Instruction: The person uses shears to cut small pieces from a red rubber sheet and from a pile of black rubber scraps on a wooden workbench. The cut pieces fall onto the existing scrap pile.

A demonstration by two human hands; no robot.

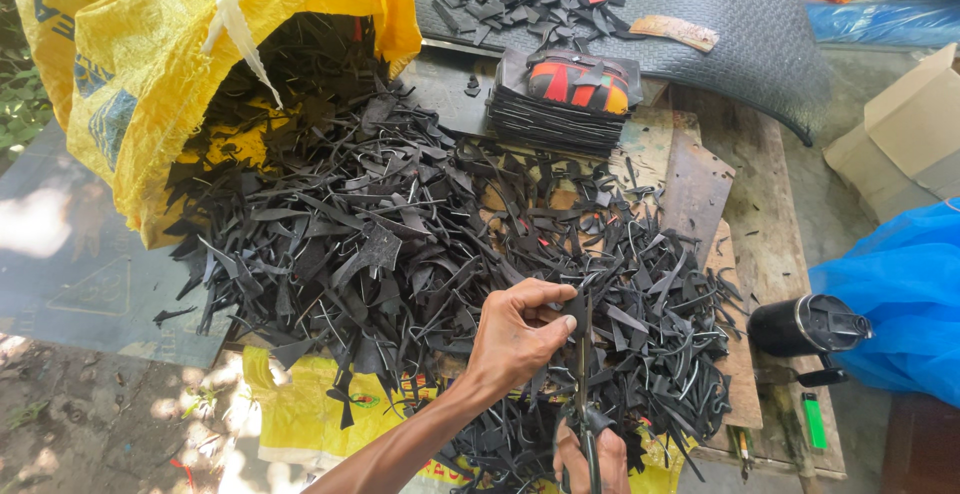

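Covering most of a worn wooden counter (790, 244) set outdoors over dirt ground, a heap of thin black offcuts (420, 244) is spilled from a woven yellow sack (150, 74), with bare boards left only along the right edge. A flat black scrap (575, 306) is pinched in the left hand's (515, 339) grip above scissors (583, 394), whose handles are clasped by the right hand (590, 459) at the near edge

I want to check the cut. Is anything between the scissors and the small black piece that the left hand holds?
Nothing visible. The left hand pinches the small black scrap piece above the pile of black offcuts, and the dark scissors in the right hand already reach it from below.
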